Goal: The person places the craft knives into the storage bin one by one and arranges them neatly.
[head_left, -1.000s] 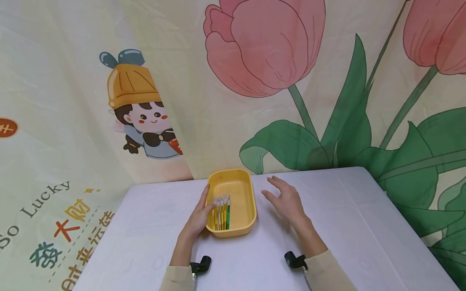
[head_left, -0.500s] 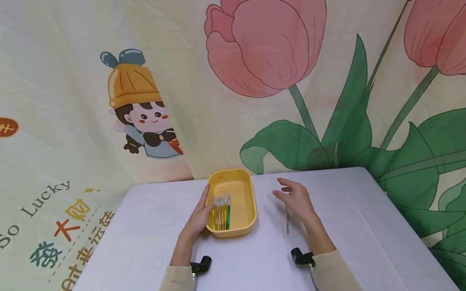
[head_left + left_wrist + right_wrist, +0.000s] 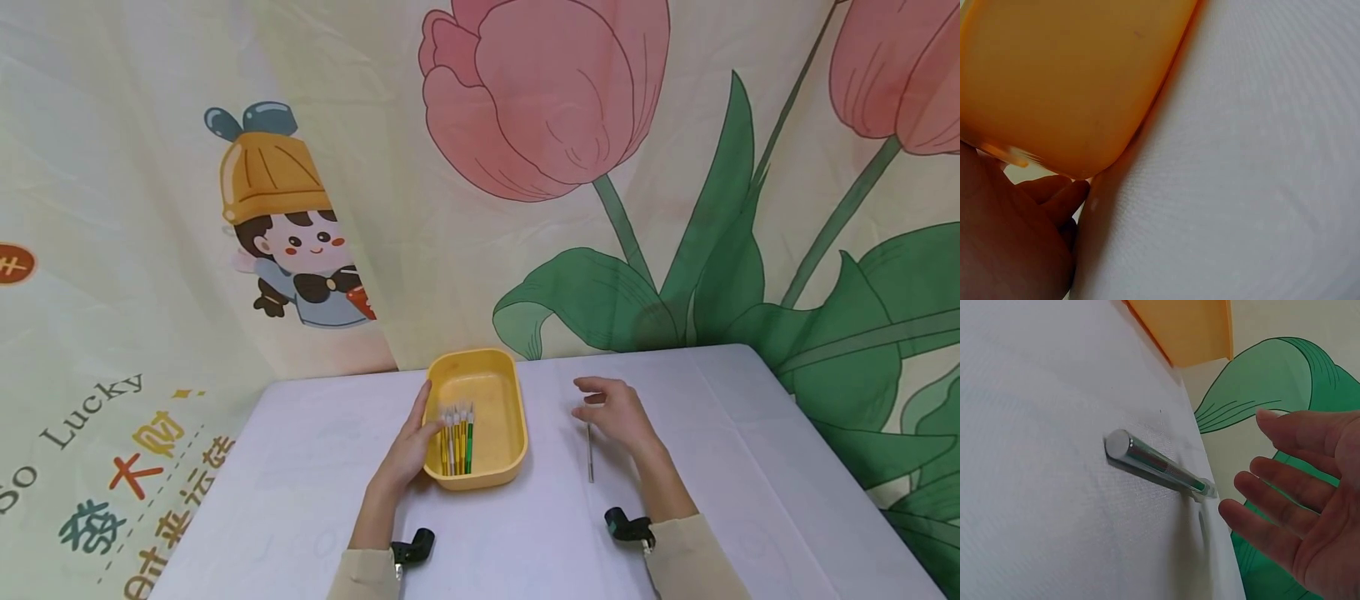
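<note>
A yellow plastic tray (image 3: pixel 498 400) sits on the white-covered table. My left hand (image 3: pixel 405 446) holds its left side, with the thumb over the rim and the fingers along the outer wall. Inside the tray, several slim pens (image 3: pixel 457 442) with yellow, white and green barrels and pale tips lie side by side at the left. A shiny silver pen (image 3: pixel 1157 461) lies on the cloth to the tray's right. My right hand (image 3: pixel 618 417) hovers over its far end, fingers loosely bent and apart, partly covering it in the head view. In the right wrist view, a gap shows between fingers and pen.
A white cloth covers the table (image 3: pixel 712 500); its far edge lies just behind the tray. Behind it hangs a printed curtain (image 3: pixel 360 250) with tulips and a cartoon figure. Small black cameras (image 3: pixel 628 527) are strapped to both wrists.
My right hand has moved right, away from the tray, and slightly nearer to me, over the silver pen, more of which now shows. The left hand and tray have stayed in place.
</note>
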`<state>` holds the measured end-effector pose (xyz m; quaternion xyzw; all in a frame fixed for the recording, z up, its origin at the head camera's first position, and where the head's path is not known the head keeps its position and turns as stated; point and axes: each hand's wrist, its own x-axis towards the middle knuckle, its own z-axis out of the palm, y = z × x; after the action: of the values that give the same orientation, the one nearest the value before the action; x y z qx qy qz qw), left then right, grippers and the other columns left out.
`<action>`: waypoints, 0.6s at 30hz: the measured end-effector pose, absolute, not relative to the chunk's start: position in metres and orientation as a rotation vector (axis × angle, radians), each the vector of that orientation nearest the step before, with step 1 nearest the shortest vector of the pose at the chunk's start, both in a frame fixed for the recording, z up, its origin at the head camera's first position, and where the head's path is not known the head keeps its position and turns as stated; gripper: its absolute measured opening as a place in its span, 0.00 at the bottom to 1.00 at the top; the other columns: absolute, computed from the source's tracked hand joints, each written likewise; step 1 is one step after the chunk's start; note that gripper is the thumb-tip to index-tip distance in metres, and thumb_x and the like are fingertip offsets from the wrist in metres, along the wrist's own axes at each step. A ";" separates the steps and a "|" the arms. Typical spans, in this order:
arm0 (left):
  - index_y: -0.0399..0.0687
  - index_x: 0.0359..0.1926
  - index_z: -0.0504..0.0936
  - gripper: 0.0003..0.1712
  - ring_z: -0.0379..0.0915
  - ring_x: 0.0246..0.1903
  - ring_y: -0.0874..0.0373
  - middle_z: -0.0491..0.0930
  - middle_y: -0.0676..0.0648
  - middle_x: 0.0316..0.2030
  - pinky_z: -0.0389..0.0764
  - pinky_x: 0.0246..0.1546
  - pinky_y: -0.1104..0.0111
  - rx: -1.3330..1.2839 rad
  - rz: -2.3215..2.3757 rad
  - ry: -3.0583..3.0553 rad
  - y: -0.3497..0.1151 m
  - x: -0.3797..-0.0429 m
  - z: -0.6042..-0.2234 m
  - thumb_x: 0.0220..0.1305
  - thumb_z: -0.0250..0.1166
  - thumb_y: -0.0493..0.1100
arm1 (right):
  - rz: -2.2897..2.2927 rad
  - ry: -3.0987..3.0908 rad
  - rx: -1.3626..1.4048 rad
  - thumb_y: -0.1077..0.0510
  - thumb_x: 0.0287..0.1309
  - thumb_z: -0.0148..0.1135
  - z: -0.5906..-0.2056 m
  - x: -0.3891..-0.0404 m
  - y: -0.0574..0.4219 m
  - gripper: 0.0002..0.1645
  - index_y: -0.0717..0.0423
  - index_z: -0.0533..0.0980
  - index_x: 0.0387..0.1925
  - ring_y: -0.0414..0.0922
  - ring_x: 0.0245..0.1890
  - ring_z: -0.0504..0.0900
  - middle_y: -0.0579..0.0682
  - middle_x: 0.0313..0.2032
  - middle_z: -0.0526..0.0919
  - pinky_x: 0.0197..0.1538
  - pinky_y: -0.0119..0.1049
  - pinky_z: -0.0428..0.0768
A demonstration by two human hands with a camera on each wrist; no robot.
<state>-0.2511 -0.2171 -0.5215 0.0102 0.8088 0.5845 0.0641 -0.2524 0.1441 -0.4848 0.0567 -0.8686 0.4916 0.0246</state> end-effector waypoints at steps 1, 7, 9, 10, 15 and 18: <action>0.80 0.83 0.42 0.42 0.30 0.84 0.51 0.39 0.58 0.84 0.34 0.81 0.43 0.030 1.767 2.442 -0.217 -0.251 -0.522 0.78 0.48 0.44 | 1.521 -2.694 0.176 0.64 0.60 0.71 -0.486 -0.253 0.145 0.29 0.59 0.79 0.64 0.59 0.60 0.84 0.61 0.63 0.82 0.58 0.54 0.84; 0.82 0.82 0.42 0.43 0.30 0.84 0.52 0.39 0.59 0.84 0.34 0.81 0.43 0.020 1.772 2.433 -0.216 -0.250 -0.522 0.78 0.49 0.44 | 1.517 -2.701 0.201 0.64 0.61 0.70 -0.489 -0.252 0.148 0.29 0.62 0.79 0.64 0.61 0.59 0.84 0.62 0.63 0.82 0.57 0.53 0.84; 0.83 0.82 0.41 0.43 0.29 0.84 0.52 0.39 0.60 0.84 0.34 0.81 0.42 0.020 1.772 2.431 -0.216 -0.250 -0.522 0.78 0.49 0.44 | 1.514 -2.700 0.199 0.64 0.61 0.70 -0.488 -0.252 0.149 0.29 0.62 0.79 0.64 0.61 0.58 0.84 0.62 0.62 0.83 0.55 0.52 0.85; 0.84 0.82 0.41 0.43 0.29 0.84 0.52 0.39 0.60 0.84 0.33 0.81 0.42 0.021 1.773 2.430 -0.216 -0.250 -0.521 0.78 0.49 0.44 | 1.513 -2.700 0.193 0.64 0.60 0.71 -0.488 -0.253 0.150 0.29 0.62 0.79 0.64 0.60 0.57 0.85 0.62 0.62 0.83 0.54 0.51 0.86; 0.84 0.82 0.41 0.42 0.28 0.84 0.52 0.39 0.60 0.84 0.33 0.81 0.42 0.014 1.772 2.425 -0.215 -0.250 -0.520 0.78 0.49 0.45 | 1.494 -2.726 0.181 0.64 0.59 0.72 -0.489 -0.254 0.151 0.28 0.61 0.80 0.62 0.57 0.52 0.86 0.62 0.59 0.85 0.48 0.44 0.87; 0.85 0.81 0.42 0.42 0.28 0.84 0.52 0.39 0.60 0.84 0.33 0.80 0.41 0.000 1.774 2.418 -0.215 -0.250 -0.520 0.78 0.49 0.45 | 1.491 -2.750 0.182 0.65 0.58 0.72 -0.490 -0.255 0.150 0.28 0.62 0.81 0.61 0.55 0.50 0.87 0.62 0.57 0.86 0.47 0.42 0.87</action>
<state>-0.2500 -0.2153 -0.5200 0.0001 0.8043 0.5899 0.0711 -0.2545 0.1501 -0.4904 0.0580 -0.8777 0.4757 0.0039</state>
